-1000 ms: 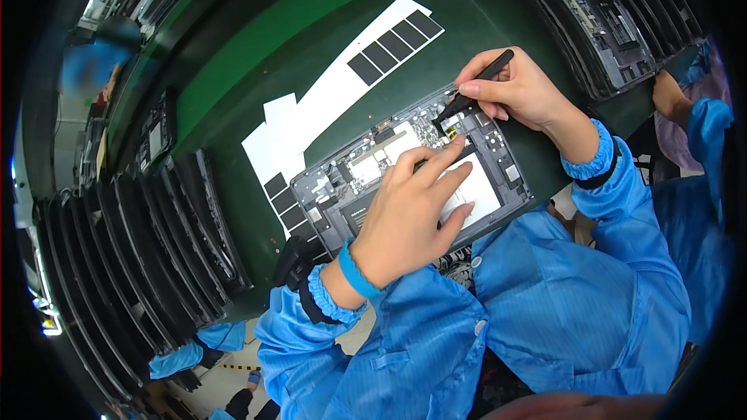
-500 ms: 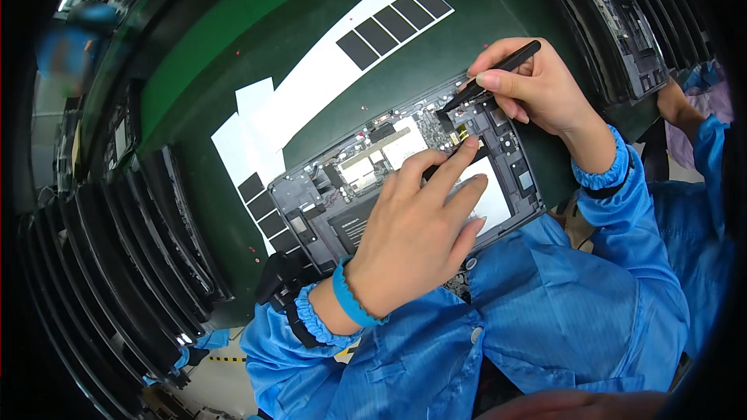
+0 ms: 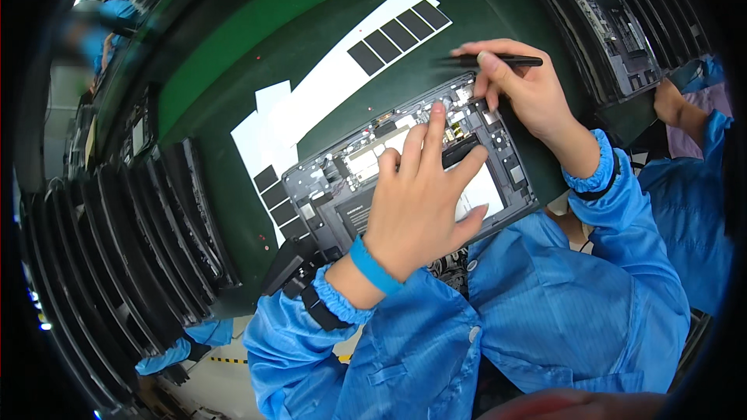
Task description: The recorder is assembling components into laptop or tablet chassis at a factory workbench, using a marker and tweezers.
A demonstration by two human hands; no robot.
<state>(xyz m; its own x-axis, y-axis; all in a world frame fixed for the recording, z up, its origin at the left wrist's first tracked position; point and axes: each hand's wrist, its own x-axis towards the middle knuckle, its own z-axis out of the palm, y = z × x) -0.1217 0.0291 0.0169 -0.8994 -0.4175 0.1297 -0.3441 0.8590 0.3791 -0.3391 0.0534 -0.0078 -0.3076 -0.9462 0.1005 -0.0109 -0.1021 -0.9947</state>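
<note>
An opened laptop base [image 3: 317, 227] lies at a slant before me, its circuit board [image 3: 366, 165] and dark battery [image 3: 354, 216] exposed. Spread over it is my left hand [image 3: 420, 202], open, with one fingertip touching the board near its far edge. My right hand [image 3: 525, 93] is closed around black tweezers [image 3: 521, 61] beyond the base's far right corner. The tweezers point left, their tips blurred over the green mat; whether they pinch anything cannot be made out. A white sheet [image 3: 319, 95] bearing a row of black rectangular stickers [image 3: 397, 34] lies beyond the base.
Another white strip [image 3: 247, 140] with black stickers lies left of the base. Dark laptop parts stand in a row [image 3: 117, 233] at the left, and more [image 3: 615, 31] at the far right. Another person's arm [image 3: 681, 109] shows at the right edge; a blurred blue-clad person [image 3: 105, 31] is upper left.
My right hand has lifted the tweezers off the circuit board and swung their tips away past the base's far edge. My left hand's fingertip has moved up the board, toward where the tips were.
</note>
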